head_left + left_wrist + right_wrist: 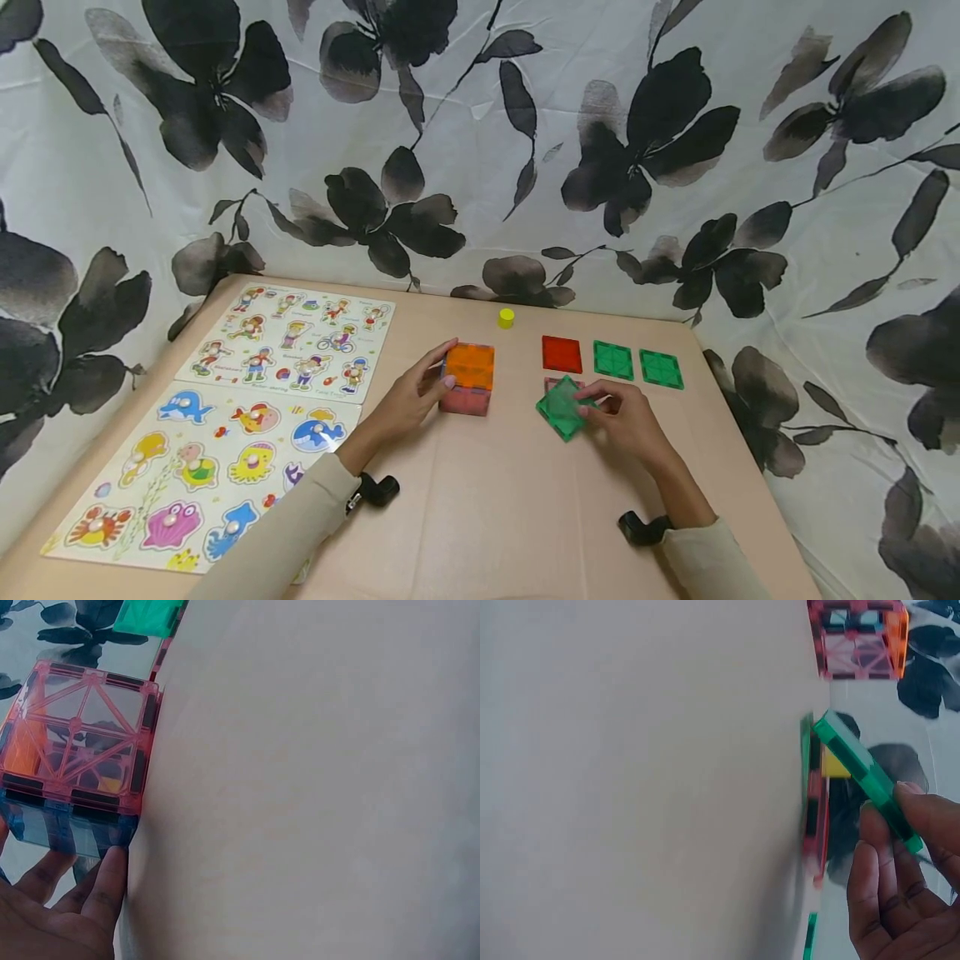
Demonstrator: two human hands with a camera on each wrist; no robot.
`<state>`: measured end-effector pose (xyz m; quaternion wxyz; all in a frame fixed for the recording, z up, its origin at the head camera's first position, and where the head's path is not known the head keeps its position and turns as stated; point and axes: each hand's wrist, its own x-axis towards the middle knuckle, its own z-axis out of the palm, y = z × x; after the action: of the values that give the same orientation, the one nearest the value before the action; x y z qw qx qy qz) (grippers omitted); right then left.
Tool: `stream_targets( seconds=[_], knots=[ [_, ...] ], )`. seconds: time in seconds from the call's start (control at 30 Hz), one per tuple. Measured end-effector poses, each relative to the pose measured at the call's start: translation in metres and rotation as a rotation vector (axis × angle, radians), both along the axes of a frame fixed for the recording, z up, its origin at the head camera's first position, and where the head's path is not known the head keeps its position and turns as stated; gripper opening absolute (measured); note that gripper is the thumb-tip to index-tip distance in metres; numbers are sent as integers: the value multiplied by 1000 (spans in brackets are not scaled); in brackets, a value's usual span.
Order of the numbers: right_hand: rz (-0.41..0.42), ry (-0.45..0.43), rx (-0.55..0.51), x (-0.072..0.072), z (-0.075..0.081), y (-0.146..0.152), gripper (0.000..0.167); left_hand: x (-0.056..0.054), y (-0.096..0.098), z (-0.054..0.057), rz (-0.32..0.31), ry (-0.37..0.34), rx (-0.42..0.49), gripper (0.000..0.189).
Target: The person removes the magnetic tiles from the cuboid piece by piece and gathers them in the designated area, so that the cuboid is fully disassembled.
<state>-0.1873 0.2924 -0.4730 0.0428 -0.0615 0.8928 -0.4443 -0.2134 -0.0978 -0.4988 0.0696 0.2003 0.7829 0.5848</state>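
In the head view my left hand point(405, 402) rests against the left side of a box of translucent magnetic tiles point(471, 367), orange on top and red in front. The left wrist view shows its blue side point(67, 825), with straight fingertips touching it. My right hand point(622, 414) pinches a green square magnetic tile point(559, 398) between thumb and fingers. That tile is held tilted, as the right wrist view shows its edge point(862, 769). Below it, a second green tile point(567, 432) and a red tile point(551, 383) are partly hidden.
Behind the right hand lie a red tile point(562, 354) and two green tiles, one in the middle point(612, 360) and one farther right point(662, 368). A yellow round piece point(506, 318) is near the back edge. Picture puzzle boards point(247, 392) cover the table's left side.
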Motion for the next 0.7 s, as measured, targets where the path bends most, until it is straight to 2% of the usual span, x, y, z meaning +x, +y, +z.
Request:
stream_targets(
  seconds=[0.23, 0.5, 0.7],
  knots=[
    [-24, 27, 9, 3, -6, 23, 18, 1, 0, 0, -1, 3, -8, 60],
    [-24, 75, -20, 4, -3, 45, 19, 0, 0, -2, -9, 4, 1, 60],
    [-65, 34, -81, 6, -4, 59, 21, 0, -1, -2, -9, 8, -4, 60]
  ],
)
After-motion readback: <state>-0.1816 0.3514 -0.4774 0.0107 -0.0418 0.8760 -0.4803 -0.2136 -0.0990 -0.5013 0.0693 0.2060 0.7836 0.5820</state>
